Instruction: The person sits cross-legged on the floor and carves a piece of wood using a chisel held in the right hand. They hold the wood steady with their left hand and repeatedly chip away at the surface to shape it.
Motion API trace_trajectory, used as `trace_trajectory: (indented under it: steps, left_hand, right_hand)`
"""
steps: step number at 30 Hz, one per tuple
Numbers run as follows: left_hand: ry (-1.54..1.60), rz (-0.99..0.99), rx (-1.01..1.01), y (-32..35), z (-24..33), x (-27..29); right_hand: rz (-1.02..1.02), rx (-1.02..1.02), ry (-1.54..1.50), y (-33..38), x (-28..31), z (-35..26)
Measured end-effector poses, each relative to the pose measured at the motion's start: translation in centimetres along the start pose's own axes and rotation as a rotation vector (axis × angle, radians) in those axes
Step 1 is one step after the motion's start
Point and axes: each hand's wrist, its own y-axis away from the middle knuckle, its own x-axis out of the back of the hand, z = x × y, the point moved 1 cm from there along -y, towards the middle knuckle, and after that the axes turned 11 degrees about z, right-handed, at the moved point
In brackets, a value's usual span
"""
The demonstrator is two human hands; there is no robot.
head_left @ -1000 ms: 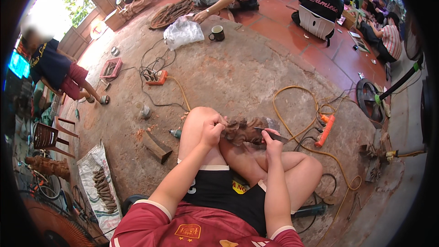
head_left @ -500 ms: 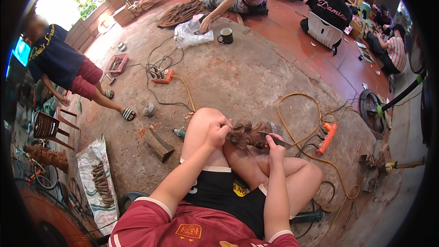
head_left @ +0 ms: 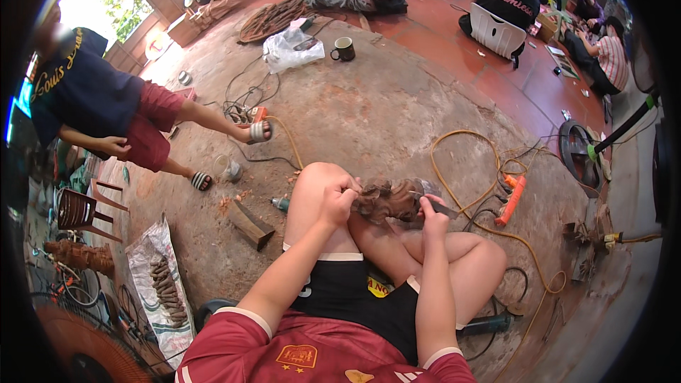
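Note:
Across my crossed legs rests a brown carved wooden piece [head_left: 386, 201], its surface full of rounded, knotted shapes. At its left end my left hand [head_left: 341, 201] is closed on it, with the fingertips partly hidden. My right hand [head_left: 434, 216], by the other end, grips a dark, flat, blade-like tool [head_left: 446, 210]. A thin tip of that tool points left over the carving. Whether the tip touches the wood I cannot tell.
Left of my knee lie a wooden block [head_left: 248, 225] and a green power tool [head_left: 281, 203]. An orange power strip [head_left: 511, 200] and yellow cable [head_left: 434, 152] lie to the right. A person [head_left: 106, 99] is walking at the left. A mug [head_left: 342, 50] stands ahead.
The walking person has stepped right, one foot now beside the far orange socket box. My right hand has shifted slightly right along the carving. The seated person ahead has drawn an arm back from the plastic bag.

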Motion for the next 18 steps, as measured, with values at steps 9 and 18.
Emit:
trace_trajectory:
  steps: [9, 18]
  left_hand:
    - [-0.030, 0.008, -0.040, -0.5, -0.3, 0.6]
    - [-0.185, 0.015, -0.081, -0.7, -1.1, 0.8]
  right_hand:
    - [-0.166, -0.028, 0.002, 0.9, -0.2, -0.3]
    - [-0.207, -0.004, 0.016, 0.8, 0.4, -0.2]
